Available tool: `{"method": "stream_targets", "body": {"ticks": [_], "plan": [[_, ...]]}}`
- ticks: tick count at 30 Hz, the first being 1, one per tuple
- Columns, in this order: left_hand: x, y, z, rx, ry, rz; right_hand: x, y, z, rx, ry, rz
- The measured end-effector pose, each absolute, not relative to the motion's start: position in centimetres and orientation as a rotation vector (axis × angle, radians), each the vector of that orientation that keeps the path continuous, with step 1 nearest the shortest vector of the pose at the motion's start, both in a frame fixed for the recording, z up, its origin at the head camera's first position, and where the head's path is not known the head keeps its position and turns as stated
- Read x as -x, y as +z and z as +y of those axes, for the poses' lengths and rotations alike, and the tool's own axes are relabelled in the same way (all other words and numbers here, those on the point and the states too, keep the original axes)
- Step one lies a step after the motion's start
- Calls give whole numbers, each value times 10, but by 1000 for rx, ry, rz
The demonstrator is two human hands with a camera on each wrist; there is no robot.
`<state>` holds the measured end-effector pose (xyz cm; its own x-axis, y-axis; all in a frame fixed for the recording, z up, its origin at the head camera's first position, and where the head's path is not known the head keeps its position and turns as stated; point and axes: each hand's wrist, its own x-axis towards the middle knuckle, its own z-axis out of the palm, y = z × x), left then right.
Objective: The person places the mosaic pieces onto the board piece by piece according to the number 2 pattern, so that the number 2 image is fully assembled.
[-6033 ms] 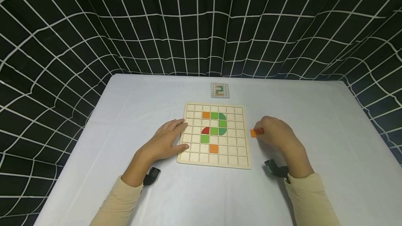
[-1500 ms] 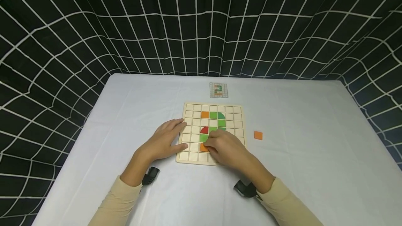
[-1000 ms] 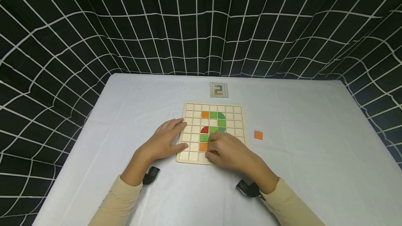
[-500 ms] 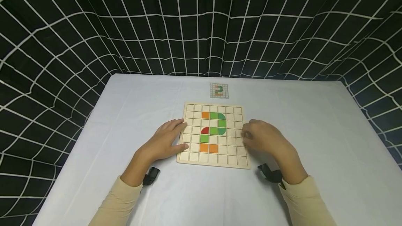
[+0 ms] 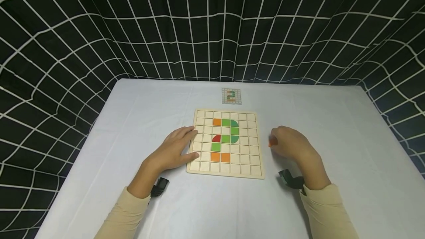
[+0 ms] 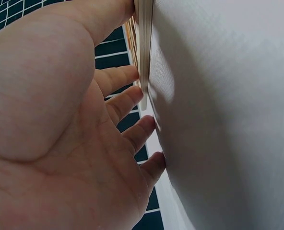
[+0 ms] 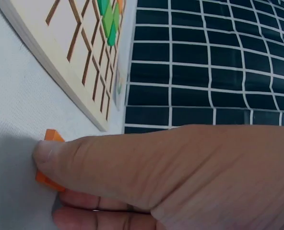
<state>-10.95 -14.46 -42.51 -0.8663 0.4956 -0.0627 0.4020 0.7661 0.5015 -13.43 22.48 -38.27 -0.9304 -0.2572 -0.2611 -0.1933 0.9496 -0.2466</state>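
Note:
My left hand rests with spread fingers on the left edge of a square wooden grid board. In the left wrist view, its fingertips lie along the board's side and the white cloth. Right of the board, my right hand pinches an orange square tile, the thumb across its face and other fingers behind. On the board are an orange tile, several green tiles, teal quarter-circles and a red quarter-circle. Two orange tiles sit side by side lower down.
A small card with a coloured grid pattern lies behind the board on the white-covered table. Dark grid-patterned curtains surround the back and sides. Black devices are worn at both wrists.
An orange tile was set on the board left of the lower orange one. The right hand then moved right, off the board, and took hold of the orange tile on the table. The left hand stayed put.

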Motion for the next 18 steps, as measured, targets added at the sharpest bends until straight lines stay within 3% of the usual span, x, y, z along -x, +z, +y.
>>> {"method": "stream_targets", "body": {"ticks": [18], "plan": [[110,-425,-145,-727,726,2769,133,-378,228,418,-339,2840]]}}
